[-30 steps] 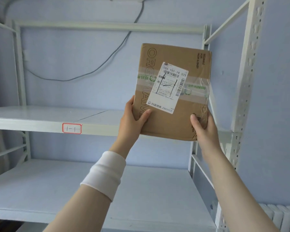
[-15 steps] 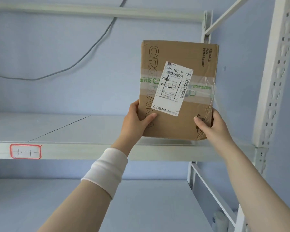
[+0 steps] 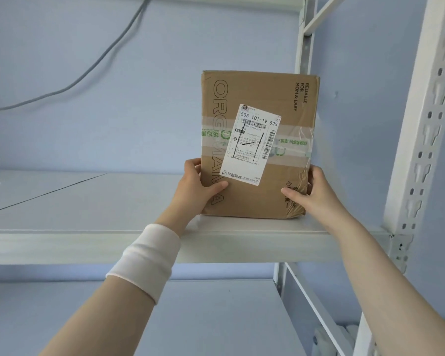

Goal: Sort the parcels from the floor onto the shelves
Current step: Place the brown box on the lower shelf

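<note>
A white wristband (image 3: 144, 260) leads up to the left grip (image 3: 198, 191) and right grip (image 3: 316, 194). Each is curled round a lower side edge of the cardboard parcel (image 3: 258, 145), thumbs on its labelled face. The parcel stands on end, its base apparently on the shelf (image 3: 88, 245) just behind the front lip, near the right-hand upright (image 3: 421, 124). Released so close to the edge, it could topple forward off the shelf; nearer the wall (image 3: 113, 98) looks safer.

White metal upper shelf (image 3: 93, 209), thin seam (image 3: 49, 192) slanting across the left part, fixed at right to a perforated upright (image 3: 427, 150). Bearing one cardboard parcel (image 3: 257, 93), stood on end near the right end, label (image 3: 249, 145) outward. Lower shelf (image 3: 216, 319) beneath.
</note>
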Demonstrator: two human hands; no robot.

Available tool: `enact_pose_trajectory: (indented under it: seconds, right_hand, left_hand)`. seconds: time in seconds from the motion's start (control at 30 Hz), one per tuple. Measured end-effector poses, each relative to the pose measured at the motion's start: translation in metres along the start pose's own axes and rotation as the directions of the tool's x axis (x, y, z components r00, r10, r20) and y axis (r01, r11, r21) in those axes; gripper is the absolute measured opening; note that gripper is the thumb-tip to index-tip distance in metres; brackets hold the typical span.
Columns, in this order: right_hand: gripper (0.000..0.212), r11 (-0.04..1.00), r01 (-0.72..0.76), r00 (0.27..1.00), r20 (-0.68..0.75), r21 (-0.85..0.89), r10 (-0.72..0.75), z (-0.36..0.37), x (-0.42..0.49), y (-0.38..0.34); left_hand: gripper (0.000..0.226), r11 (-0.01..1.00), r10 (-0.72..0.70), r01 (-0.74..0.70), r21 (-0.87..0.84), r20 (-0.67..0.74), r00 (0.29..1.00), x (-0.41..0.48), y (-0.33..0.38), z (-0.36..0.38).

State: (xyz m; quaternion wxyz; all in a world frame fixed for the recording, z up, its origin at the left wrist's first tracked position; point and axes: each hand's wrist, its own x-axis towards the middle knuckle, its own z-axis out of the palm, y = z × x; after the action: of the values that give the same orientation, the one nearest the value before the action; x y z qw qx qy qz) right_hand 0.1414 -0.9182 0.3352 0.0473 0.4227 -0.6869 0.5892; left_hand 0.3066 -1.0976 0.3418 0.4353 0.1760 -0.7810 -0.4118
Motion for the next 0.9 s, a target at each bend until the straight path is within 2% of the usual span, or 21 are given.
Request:
enact_pose_trajectory:
  seconds: [0.1,0.17,0.23,0.3,0.33,0.4,0.43,0.5,0.57,0.7,0.9]
  right_hand:
    - [0.082,0.998,-0.054,0.997,0.065,0.032,0.052,-0.007,0.007,0.003]
    - [0.096,0.993,-0.103,0.992,0.086,0.064,0.097,-0.015,0.011,0.005]
    - [0.108,0.989,-0.143,0.985,0.105,0.034,0.139,-0.02,0.015,0.005]
    - [0.112,0.986,-0.165,0.974,0.158,-0.009,0.165,-0.022,0.017,0.006]
    - [0.1,0.986,-0.166,0.967,0.191,-0.027,0.168,-0.021,0.019,0.006]
    - [0.06,0.986,-0.163,0.956,0.244,-0.029,0.166,-0.019,0.022,0.004]
    - [0.052,0.986,-0.167,0.95,0.264,-0.025,0.168,-0.019,0.025,0.004]
    - [0.049,0.982,-0.183,0.94,0.285,-0.033,0.185,-0.017,0.036,0.005]
    - [0.047,0.975,-0.214,0.929,0.297,-0.06,0.222,-0.015,0.048,0.006]
    - [0.054,0.953,-0.272,0.902,0.311,-0.13,0.3,-0.007,0.077,0.012]
    - [0.054,0.93,-0.346,0.885,0.287,-0.122,0.367,0.004,0.102,0.022]
  left_hand:
    - [0.074,1.0,-0.022,0.022,0.023,0.029,0.999,0.005,0.002,0.0]
    - [0.089,0.997,-0.062,0.057,0.059,0.078,0.995,0.007,0.003,-0.004]
    - [0.103,0.99,-0.107,0.097,0.105,0.096,0.99,0.011,0.001,-0.011]
    - [0.107,0.98,-0.144,0.126,0.152,0.113,0.983,0.015,-0.002,-0.016]
    - [0.106,0.976,-0.159,0.137,0.169,0.129,0.979,0.016,-0.003,-0.017]
    - [0.093,0.971,-0.166,0.134,0.197,0.151,0.975,0.017,-0.005,-0.017]
    - [0.082,0.97,-0.159,0.125,0.21,0.151,0.976,0.018,-0.005,-0.015]
    - [0.066,0.971,-0.16,0.128,0.203,0.152,0.975,0.023,-0.004,-0.013]
    - [0.063,0.971,-0.185,0.153,0.184,0.17,0.968,0.032,-0.002,-0.01]
    - [0.062,0.95,-0.233,0.182,0.253,0.193,0.953,0.057,-0.005,-0.003]
    - [0.051,0.925,-0.279,0.204,0.321,0.208,0.937,0.085,-0.016,0.004]
